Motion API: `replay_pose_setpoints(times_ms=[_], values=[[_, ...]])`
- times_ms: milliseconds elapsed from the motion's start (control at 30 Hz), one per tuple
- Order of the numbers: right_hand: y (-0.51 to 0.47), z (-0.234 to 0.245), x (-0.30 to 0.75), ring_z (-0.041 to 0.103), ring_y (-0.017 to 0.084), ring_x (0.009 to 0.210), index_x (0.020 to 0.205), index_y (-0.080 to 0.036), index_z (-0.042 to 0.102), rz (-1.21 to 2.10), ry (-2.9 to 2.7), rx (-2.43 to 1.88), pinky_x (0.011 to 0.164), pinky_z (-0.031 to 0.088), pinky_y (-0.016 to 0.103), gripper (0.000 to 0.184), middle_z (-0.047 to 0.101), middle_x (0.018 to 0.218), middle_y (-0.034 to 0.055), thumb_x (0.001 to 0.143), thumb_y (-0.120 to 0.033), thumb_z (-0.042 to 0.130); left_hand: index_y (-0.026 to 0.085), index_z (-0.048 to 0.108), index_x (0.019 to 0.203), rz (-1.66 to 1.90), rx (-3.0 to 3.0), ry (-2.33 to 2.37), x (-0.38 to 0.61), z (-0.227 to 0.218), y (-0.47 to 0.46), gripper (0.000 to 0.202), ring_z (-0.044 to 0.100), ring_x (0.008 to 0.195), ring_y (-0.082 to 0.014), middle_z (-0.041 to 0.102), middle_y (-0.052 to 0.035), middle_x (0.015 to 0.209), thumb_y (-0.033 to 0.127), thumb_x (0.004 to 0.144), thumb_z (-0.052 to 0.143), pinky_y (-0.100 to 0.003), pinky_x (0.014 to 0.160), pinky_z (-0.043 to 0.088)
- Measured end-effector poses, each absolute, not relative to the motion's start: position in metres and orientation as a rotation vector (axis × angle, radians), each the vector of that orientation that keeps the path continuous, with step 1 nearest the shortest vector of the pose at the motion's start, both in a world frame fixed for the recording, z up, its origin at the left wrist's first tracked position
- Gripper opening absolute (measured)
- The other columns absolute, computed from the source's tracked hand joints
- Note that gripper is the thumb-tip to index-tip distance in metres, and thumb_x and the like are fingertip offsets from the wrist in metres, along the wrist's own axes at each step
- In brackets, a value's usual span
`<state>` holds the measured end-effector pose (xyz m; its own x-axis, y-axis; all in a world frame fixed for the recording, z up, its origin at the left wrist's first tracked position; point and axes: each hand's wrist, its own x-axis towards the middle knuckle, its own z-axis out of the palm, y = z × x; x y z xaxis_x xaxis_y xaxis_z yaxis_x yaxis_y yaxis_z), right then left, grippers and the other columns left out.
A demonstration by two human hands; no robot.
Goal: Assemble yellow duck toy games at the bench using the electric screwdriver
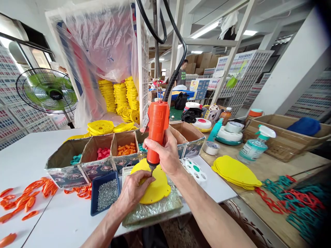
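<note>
The right hand (168, 151) grips an orange electric screwdriver (157, 127), its bit (151, 171) pointing down at a yellow plate (157, 189) — the left hand (132, 187) rests there, fingertips pinched together beside the bit.

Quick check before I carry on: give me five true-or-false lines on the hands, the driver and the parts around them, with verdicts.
1. The right hand grips the orange power screwdriver. True.
2. The left hand is raised well away from the yellow plate. False: the left hand is at the yellow plate, fingers close to the driver bit.
3. The blue tray holds small metal parts. True.
4. Pink and orange pieces share one compartment. False: pink pieces and orange pieces sit in neighbouring compartments.
5. The spray bottle stands upright. True.
</note>
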<state>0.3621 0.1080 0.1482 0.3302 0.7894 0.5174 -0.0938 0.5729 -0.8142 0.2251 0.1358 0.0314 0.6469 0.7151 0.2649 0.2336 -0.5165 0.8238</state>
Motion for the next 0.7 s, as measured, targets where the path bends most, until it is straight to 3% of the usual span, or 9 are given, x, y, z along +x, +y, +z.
replay_pose_setpoints(times_ms=[100, 267, 333, 433, 567, 700], values=[[0.108, 0.148, 0.362, 0.061, 0.013, 0.068, 0.113, -0.027, 0.063, 0.656, -1.092, -0.763, 0.065, 0.058, 0.029, 0.041, 0.068, 0.093, -0.0026, 0.077, -0.031, 0.081, 0.024, 0.075, 0.101, 0.742, 2.055, 0.733, 0.224, 0.033, 0.137, 0.017, 0.075, 0.1, -0.0237, 0.082, -0.0018, 0.105, 0.036, 0.089, 0.071, -0.037, 0.094, 0.055], [0.108, 0.15, 0.367, 0.062, 0.011, 0.066, 0.114, -0.027, 0.063, 0.65, -1.096, -0.784, 0.065, 0.056, 0.028, 0.041, 0.069, 0.098, -0.0023, 0.078, -0.032, 0.082, 0.022, 0.067, 0.125, 0.687, 2.136, 0.67, 0.22, 0.036, 0.14, 0.052, 0.069, 0.121, -0.0304, 0.075, -0.0099, 0.13, 0.036, 0.077, 0.082, -0.048, 0.111, 0.052], [0.106, 0.153, 0.371, 0.062, 0.011, 0.068, 0.114, -0.027, 0.064, 0.638, -1.112, -0.792, 0.065, 0.056, 0.027, 0.041, 0.07, 0.104, -0.001, 0.078, -0.032, 0.081, 0.02, 0.064, 0.128, 0.693, 2.222, 0.596, 0.218, 0.037, 0.142, 0.05, 0.066, 0.127, -0.0301, 0.071, -0.012, 0.136, 0.031, 0.08, 0.077, -0.05, 0.115, 0.05], [0.1, 0.159, 0.376, 0.061, 0.012, 0.069, 0.115, -0.027, 0.064, 0.624, -1.131, -0.811, 0.065, 0.058, 0.028, 0.041, 0.071, 0.106, -0.0002, 0.077, -0.031, 0.081, 0.021, 0.064, 0.125, 0.7, 2.354, 0.444, 0.22, 0.044, 0.148, 0.032, 0.057, 0.138, -0.0265, 0.067, -0.0114, 0.143, 0.023, 0.094, 0.057, -0.05, 0.123, 0.042], [0.087, 0.166, 0.382, 0.062, 0.012, 0.069, 0.114, -0.027, 0.064, 0.639, -1.126, -0.824, 0.066, 0.059, 0.029, 0.041, 0.071, 0.102, -0.0008, 0.077, -0.029, 0.082, 0.025, 0.066, 0.124, 0.548, 2.58, 0.29, 0.237, 0.06, 0.149, 0.032, 0.048, 0.145, -0.0281, 0.067, -0.0074, 0.142, 0.021, 0.102, 0.043, -0.061, 0.128, 0.027], [0.074, 0.168, 0.387, 0.063, 0.013, 0.068, 0.115, -0.027, 0.064, 0.634, -1.133, -0.849, 0.065, 0.058, 0.031, 0.04, 0.072, 0.109, 0.0011, 0.079, -0.029, 0.081, 0.025, 0.072, 0.109, 0.431, 2.766, 0.136, 0.263, 0.067, 0.143, 0.029, 0.056, 0.134, -0.032, 0.075, -0.0077, 0.118, 0.021, 0.1, 0.046, -0.063, 0.122, 0.033]])
